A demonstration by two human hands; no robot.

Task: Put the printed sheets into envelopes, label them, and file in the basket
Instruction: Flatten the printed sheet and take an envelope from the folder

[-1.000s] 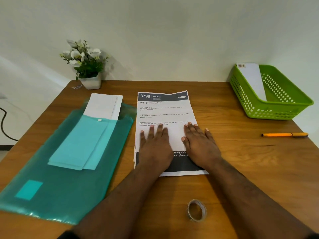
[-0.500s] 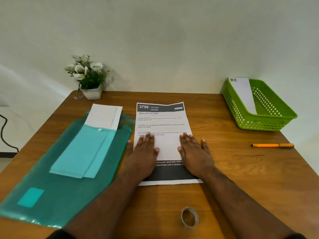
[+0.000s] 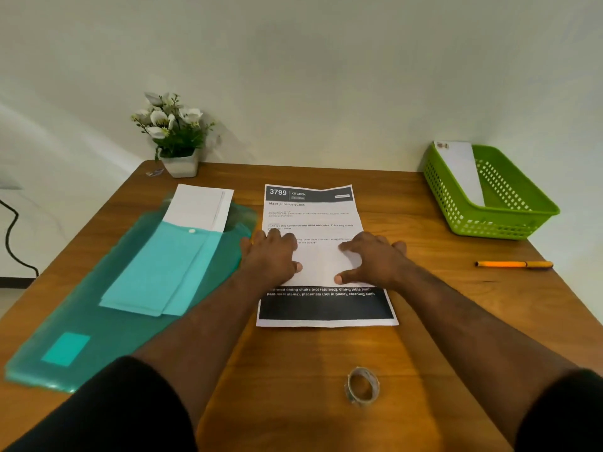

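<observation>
A printed sheet (image 3: 313, 216) headed "3799 KITCHEN" lies flat in the middle of the wooden table (image 3: 440, 337). My left hand (image 3: 270, 256) rests palm down across the sheet's left edge. My right hand (image 3: 375, 259) presses on the right half with fingers spread and slightly arched. White envelopes (image 3: 200, 203) stick out of a teal plastic folder (image 3: 98, 321) to the left. At the back right stands the green basket (image 3: 509, 220), with one white envelope (image 3: 463, 171) leaning inside it.
An orange pen (image 3: 514, 264) lies to the right of the sheet. A roll of clear tape (image 3: 362, 384) sits near the table's front edge. A small potted plant (image 3: 176, 135) stands at the back left by the wall. A black cable (image 3: 13, 236) hangs off to the left.
Both hands have slid up the sheet and apart toward its side edges, uncovering the dark band at the bottom. The right hand's fingers have spread and arched.
</observation>
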